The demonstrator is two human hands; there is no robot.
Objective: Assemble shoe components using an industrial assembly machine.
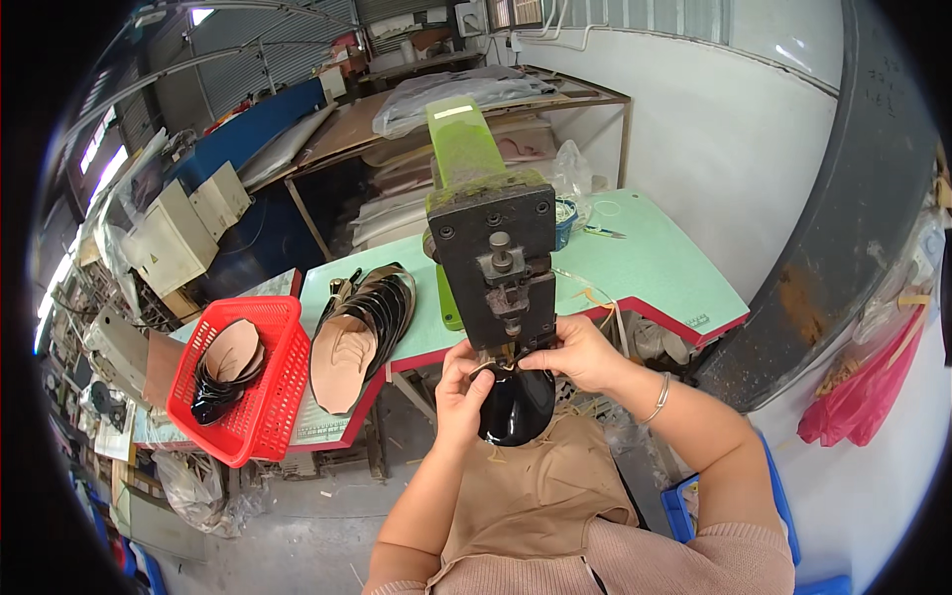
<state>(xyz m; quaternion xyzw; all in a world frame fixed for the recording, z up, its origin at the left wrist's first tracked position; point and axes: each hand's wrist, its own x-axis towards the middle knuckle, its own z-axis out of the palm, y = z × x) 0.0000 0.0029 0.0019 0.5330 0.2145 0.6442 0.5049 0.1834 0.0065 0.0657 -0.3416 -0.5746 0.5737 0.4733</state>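
A glossy black shoe upper point(518, 409) hangs under the black head point(496, 263) of a green machine, just above my lap. My left hand point(462, 389) pinches its upper edge on the left side, thumb and fingers closed. On the other side my right hand point(583, 355) grips the same edge between thumb and fingertips, close to the machine's working point. The exact spot under the machine's tip is partly hidden by the head and my fingers.
On the pale green table point(654, 243) lies a stack of black shoe uppers with beige linings point(362, 332). A red plastic basket point(283, 397) at the left holds more of them. Behind the machine stand a blue cup point(565, 226) and a small pen-like tool point(605, 233). A pink bag point(863, 387) hangs at right.
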